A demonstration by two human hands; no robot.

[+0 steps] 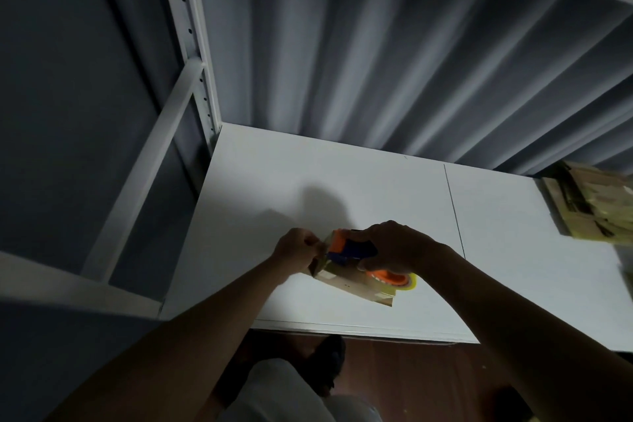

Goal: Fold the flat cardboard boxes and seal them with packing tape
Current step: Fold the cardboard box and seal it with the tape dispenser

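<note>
Cardboard box (pixel 352 281) sits near the front edge of our white table (pixel 342 181); our left hand (pixel 296 250) pinches its end; our right hand (pixel 394 247) grips the orange tape gun (pixel 346 245) on top.

Two hands were in view, left hand (pixel 297 252) and right hand (pixel 394 245). There was one box (pixel 352 283) and one tape dispenser (pixel 352 247) with one tape roll (pixel 406 281). One stack of cardboard (pixel 592 205) lay on the one table (pixel 376 188).
</note>
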